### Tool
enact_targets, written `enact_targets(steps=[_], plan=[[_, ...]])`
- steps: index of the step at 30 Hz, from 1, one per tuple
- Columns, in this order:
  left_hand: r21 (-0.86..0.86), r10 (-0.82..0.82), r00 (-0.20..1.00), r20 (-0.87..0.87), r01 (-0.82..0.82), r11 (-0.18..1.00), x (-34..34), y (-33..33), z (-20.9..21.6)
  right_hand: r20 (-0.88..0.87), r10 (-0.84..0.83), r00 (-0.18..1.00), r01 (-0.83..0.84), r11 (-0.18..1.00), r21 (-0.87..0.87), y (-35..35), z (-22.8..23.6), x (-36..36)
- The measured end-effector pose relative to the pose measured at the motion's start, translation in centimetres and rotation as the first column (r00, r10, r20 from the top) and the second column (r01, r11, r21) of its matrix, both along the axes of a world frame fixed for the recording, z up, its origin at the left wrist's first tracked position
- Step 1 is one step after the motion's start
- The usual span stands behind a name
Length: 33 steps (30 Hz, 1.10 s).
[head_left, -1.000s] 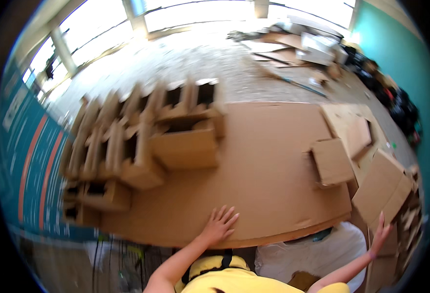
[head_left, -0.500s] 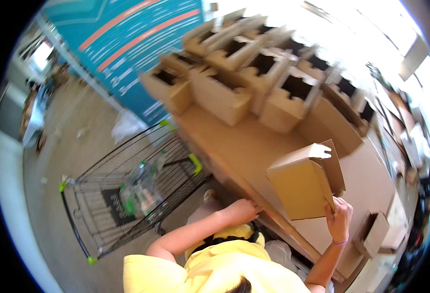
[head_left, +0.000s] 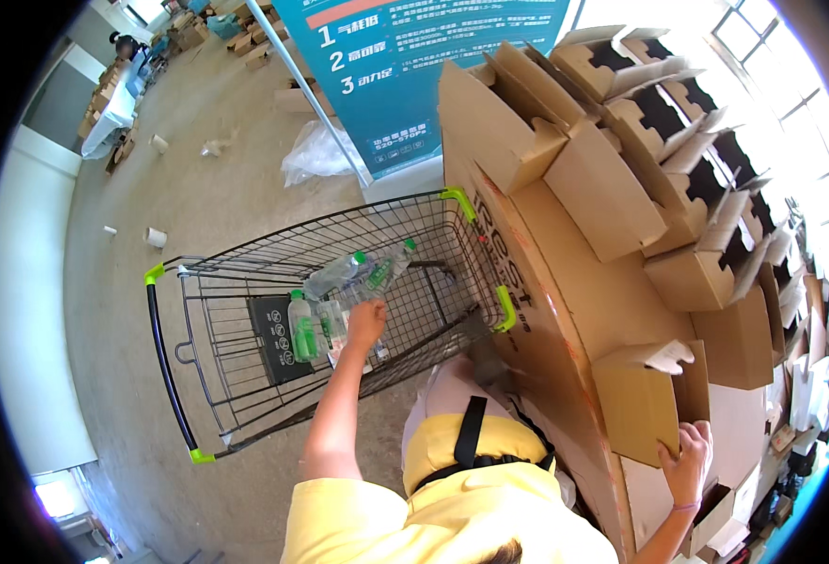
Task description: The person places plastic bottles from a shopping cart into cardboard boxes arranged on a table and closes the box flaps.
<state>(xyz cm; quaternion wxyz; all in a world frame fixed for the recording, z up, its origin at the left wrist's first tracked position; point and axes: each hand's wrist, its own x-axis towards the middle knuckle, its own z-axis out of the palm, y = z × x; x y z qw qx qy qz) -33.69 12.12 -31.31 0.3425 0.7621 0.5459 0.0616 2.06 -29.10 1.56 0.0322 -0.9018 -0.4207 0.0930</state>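
Observation:
My right hand grips the near edge of a small cardboard box, whose top flaps stand up, at the right side of the large cardboard surface. On the other side, my left arm reaches over the wire shopping cart. My left hand is closed with its fingers curled; whatever may be in them is hidden. Beside it lie clear plastic bottles: one with a green cap, another with a green cap, and a green-tinted bottle.
Several open cardboard boxes stand in rows on the large cardboard surface. A teal banner rises behind the cart. White plastic sheeting and paper rolls lie on the floor. Far left, a person is near piled cartons.
My left hand has moved from the surface's edge out over the cart. My view has turned left. The small box stays in my right hand, lower and nearer the cardboard surface.

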Motion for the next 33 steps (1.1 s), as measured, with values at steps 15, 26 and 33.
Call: enact_targets(steps=[15,26,33], plan=[[-0.195,0.106,0.944,-0.313,-0.173,0.965,5.2,10.1,-15.1,-0.181,-0.239,0.954,0.146,0.897,-0.418,-1.5,0.5,-1.3],[-0.326,-0.194,0.857,-0.477,0.032,0.945,10.2,5.3,-18.8,-0.198,-0.227,0.953,0.146,0.923,-0.357,-4.3,-1.3,-0.6],[-0.560,-0.487,0.771,-0.410,0.208,0.802,14.6,-1.1,-14.3,-0.225,-0.138,0.965,0.066,0.952,-0.300,-0.9,0.1,-1.6]])
